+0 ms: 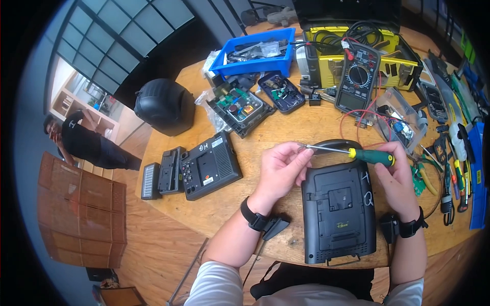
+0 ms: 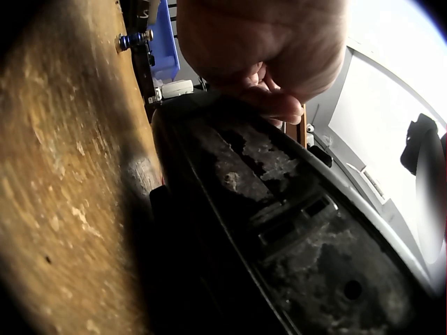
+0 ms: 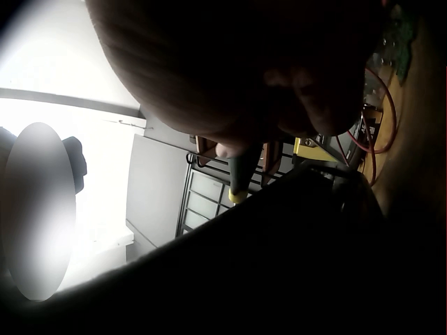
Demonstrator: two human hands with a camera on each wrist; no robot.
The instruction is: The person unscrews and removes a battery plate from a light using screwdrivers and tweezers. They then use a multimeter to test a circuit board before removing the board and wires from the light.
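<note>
A green and yellow screwdriver (image 1: 375, 156) lies level above the top end of a black device (image 1: 339, 211) in the head view. My right hand (image 1: 398, 181) grips its handle, also seen in the right wrist view as a dark handle (image 3: 242, 171). My left hand (image 1: 282, 171) pinches the tip end of the shaft between thumb and fingers. The device rests on the table with its back panel up and a handle at the top. In the left wrist view my left hand (image 2: 269, 52) is over the device's scuffed black side (image 2: 279, 202).
Two black units (image 1: 212, 166) stand left on the table (image 1: 275, 204). Beyond are an opened circuit housing (image 1: 240, 109), a blue bin (image 1: 252, 69), a multimeter (image 1: 357, 76) with red leads and a yellow toolbox (image 1: 326, 71). Tools line the right edge. A person (image 1: 84, 137) stands at far left.
</note>
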